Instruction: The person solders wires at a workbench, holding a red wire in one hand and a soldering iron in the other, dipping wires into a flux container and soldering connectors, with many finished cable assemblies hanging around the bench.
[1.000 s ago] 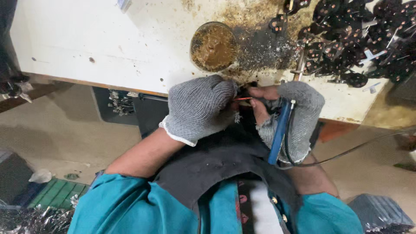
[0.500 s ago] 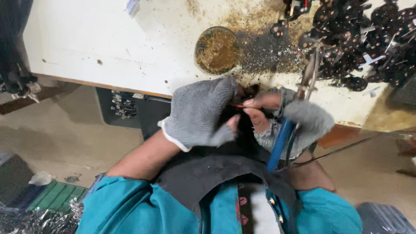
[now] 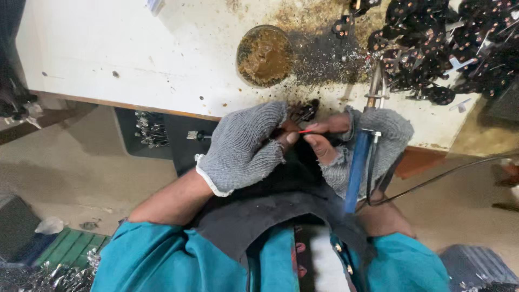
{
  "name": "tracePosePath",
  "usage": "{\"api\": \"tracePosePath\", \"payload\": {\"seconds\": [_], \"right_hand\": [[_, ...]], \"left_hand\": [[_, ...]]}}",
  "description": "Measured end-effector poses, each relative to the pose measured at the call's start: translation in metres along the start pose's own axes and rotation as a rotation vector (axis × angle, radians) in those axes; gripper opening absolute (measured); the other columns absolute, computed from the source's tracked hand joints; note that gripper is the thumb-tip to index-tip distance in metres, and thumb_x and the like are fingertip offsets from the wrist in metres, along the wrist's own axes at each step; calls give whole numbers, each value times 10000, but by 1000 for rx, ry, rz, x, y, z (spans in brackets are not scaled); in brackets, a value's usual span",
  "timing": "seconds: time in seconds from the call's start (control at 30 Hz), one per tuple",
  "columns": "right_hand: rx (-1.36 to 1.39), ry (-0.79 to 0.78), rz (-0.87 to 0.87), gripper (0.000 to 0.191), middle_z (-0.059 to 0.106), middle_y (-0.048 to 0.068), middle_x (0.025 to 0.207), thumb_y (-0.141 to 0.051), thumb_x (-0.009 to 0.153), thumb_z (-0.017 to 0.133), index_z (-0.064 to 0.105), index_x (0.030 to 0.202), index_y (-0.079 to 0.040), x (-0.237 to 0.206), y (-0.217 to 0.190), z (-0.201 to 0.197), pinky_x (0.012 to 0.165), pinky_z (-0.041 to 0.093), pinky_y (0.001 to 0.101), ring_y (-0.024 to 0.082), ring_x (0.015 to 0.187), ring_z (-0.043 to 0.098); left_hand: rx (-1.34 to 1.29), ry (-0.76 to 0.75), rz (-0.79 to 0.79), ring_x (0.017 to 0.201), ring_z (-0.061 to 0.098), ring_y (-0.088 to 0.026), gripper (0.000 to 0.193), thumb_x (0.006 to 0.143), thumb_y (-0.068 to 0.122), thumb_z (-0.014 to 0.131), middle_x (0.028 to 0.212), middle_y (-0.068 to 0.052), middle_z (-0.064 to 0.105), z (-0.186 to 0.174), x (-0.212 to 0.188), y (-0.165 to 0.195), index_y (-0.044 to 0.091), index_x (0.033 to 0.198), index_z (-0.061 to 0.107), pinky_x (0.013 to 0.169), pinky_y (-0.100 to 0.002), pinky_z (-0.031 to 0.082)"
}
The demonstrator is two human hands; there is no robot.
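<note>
Since a moment ago the soldering iron (image 3: 361,162) has swung lower across the right hand (image 3: 367,148), whose bare fingertips pinch a thin red wire (image 3: 306,131). The left hand (image 3: 246,148), gloved grey, closes on the wire's other end, perhaps steadying a small dark part. Beyond lie a round tin (image 3: 264,55) and a pile of dark parts (image 3: 443,48) on the white table (image 3: 135,59).

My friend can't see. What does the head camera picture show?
Two hands in grey fingerless gloves, the left hand and right hand, pinch a thin red wire at the edge of a stained white table. The right hand also holds a blue-handled soldering iron.
</note>
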State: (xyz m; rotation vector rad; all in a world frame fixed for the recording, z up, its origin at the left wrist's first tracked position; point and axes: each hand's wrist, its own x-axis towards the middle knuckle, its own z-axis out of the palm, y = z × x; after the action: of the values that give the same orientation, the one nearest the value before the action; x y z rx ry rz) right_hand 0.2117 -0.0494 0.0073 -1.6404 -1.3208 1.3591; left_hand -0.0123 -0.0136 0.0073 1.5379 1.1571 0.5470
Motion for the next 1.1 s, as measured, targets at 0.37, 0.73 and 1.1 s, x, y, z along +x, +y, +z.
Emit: {"api": "tracePosePath", "payload": {"seconds": [0.37,0.73,1.1], "right_hand": [[-10,-83,-107,232,682,61,971,-131,976,796,623,1096,-37,0,1,-8,884,545,290,152,936,670],[-104,-84,-141,160,734,40,1017,-104,948,811,694,1054,-79,-11,23,-5,896,557,322,152,926,693],[-12,-144,-263,164,696,12,896,-137,916,765,693,1045,-66,-4,26,-12,767,526,263,115,817,655]], "left_hand": [[45,12,103,860,675,-372,215,889,236,738,963,-122,632,0,3,0,110,1047,663,707,-455,515],[-117,85,52,822,648,-320,158,902,172,784,878,-121,580,3,0,5,71,914,664,706,-410,504],[136,221,241,803,666,-267,219,814,192,843,906,-99,639,-2,-12,2,158,939,667,674,-397,530]]}}
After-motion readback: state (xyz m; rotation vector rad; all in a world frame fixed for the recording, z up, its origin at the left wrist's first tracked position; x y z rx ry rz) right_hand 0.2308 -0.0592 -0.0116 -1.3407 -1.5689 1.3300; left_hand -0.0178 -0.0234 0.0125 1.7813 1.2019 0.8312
